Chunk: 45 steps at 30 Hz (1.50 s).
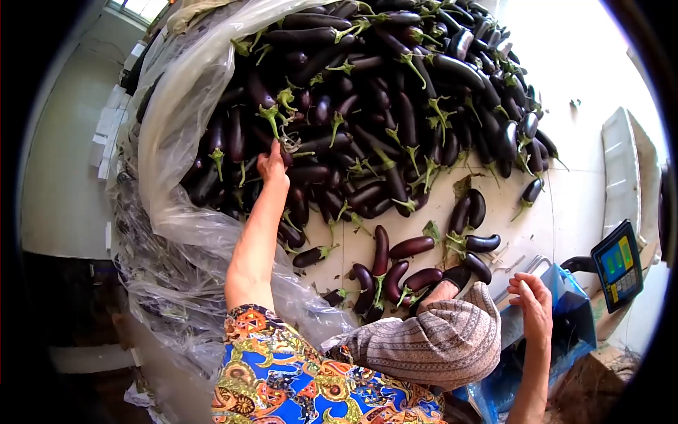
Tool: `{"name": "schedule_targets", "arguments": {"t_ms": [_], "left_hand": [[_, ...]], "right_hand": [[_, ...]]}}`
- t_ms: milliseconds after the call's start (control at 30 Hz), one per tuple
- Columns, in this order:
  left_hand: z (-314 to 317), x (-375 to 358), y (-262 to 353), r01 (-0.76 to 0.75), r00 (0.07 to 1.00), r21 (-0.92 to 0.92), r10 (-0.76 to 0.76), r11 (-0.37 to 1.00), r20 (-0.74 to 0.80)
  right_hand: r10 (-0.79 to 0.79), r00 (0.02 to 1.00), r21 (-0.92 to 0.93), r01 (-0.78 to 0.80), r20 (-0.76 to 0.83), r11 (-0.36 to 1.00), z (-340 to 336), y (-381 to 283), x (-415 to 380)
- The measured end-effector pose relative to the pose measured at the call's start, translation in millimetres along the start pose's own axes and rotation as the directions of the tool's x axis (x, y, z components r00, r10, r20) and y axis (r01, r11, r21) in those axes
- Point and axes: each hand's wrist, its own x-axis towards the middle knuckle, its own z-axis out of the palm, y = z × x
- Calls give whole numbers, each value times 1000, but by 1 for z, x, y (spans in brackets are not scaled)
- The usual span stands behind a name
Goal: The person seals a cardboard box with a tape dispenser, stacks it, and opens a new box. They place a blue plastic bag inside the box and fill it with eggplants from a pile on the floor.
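Note:
My left hand (272, 167) reaches into a big heap of dark purple eggplants (367, 106). Its fingers are closed at the green stem of one eggplant (260, 90), near some dry, pale plant bits. Part of the grip is hidden by the hand itself. To the right, my right hand (534, 300) hovers above a blue plastic bag (575, 311), its fingers loosely bent and apart, with nothing in them. Dark shapes inside the bag are hard to make out. Between the hands, several loose eggplants (412, 246) lie on the floor beside my foot.
Clear plastic sheeting (176, 162) wraps the heap's left side. A scale display (616, 265) stands at the right, near a white foam box (625, 169). Dry leaf scraps (462, 186) litter the tiled floor (572, 205). My patterned trouser leg (431, 343) is bent in front.

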Motion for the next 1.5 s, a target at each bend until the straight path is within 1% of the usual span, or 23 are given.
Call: {"name": "schedule_targets", "arguments": {"t_ms": [33, 133, 167, 267, 333, 400, 467, 533, 600, 633, 667, 733, 800, 867, 933, 1000, 1067, 1133, 1200, 1267, 1333, 1400, 1500], "left_hand": [[-3, 38, -34, -111, 992, 103, 116, 988, -41], [-14, -33, -4, -19, 994, 37, 15, 999, 106], [-20, -57, -18, 83, 949, -115, -43, 990, 314], [-34, -165, -41, 375, 654, -168, -132, 911, 745], [-26, -237, -33, 649, 491, -103, -312, 754, 813], [-8, -286, -17, 638, 364, -8, -292, 770, 884], [21, -329, 16, 493, 264, 20, -171, 870, 949], [49, -364, 40, 144, 99, 74, -88, 987, 991], [75, -400, 69, -453, -123, -178, 137, 874, 983], [86, -421, 74, -581, -191, -310, 244, 752, 951], [92, -439, 76, -666, -275, -442, 353, 601, 894], [107, -452, 81, -583, -453, -577, 362, 572, 815], [112, -437, 80, -552, -504, -589, 326, 591, 800], [106, -416, 66, -315, -243, -110, 32, 943, 969], [105, -391, 35, -286, -91, 68, -97, 956, 991], [98, -368, -11, -289, -25, 111, -124, 951, 992], [89, -340, -54, -382, -25, 147, -169, 912, 985], [72, -330, -77, -403, 44, 217, -218, 889, 975], [50, -303, -100, -618, 101, 211, -190, 758, 977], [28, -271, -118, -725, 164, 131, -16, 676, 986], [5, -225, -132, -642, 396, 346, -89, 684, 914], [-19, -192, -142, -372, 608, 523, -224, 767, 762], [-48, -165, -177, -715, 547, 461, 8, 526, 837]], "right_hand": [[-28, 1000, -48, 28, 2, 998, 0, -2, -6], [-52, 998, -117, 49, -25, 992, -5, -4, -24], [-41, 998, -137, 35, -38, 990, -8, -4, -30], [-44, 999, -182, 37, -30, 983, -14, -6, -41], [-65, 998, -191, 62, -12, 980, -12, -14, -45], [-85, 996, -162, 86, 11, 983, -7, -25, -47], [-138, 990, -143, 135, -12, 980, 10, -45, -48], [-243, 969, -14, 242, -43, 970, 21, -58, -44], [-210, 968, 73, 222, -140, 972, 21, -85, -42], [-242, 948, 3, 248, -209, 969, 8, -94, -46], [-270, 922, -77, 258, -277, 963, -9, -98, -55], [-238, 912, 6, 254, -335, 967, -45, -91, -79], [-290, 906, -104, 271, -308, 957, -74, -82, -119], [-172, 902, -199, 99, -396, 975, -86, -65, -153], [47, 936, -143, -103, -350, 984, -99, -34, -172], [103, 930, -473, -272, -353, 838, -109, -1, -173], [265, 866, -555, -479, -423, 680, -104, 13, -156], [176, 891, -644, -427, -418, 635, -110, 64, -136], [152, 907, -772, -414, -392, 483, -109, 111, -114], [201, 888, -829, -459, -414, 319, -103, 144, -90], [173, 908, -868, -416, -381, 272, -117, 162, -82], [133, 934, -921, -352, -333, 167, -122, 172, -88], [125, 936, -911, -350, -329, 220, -118, 199, -93]]}}
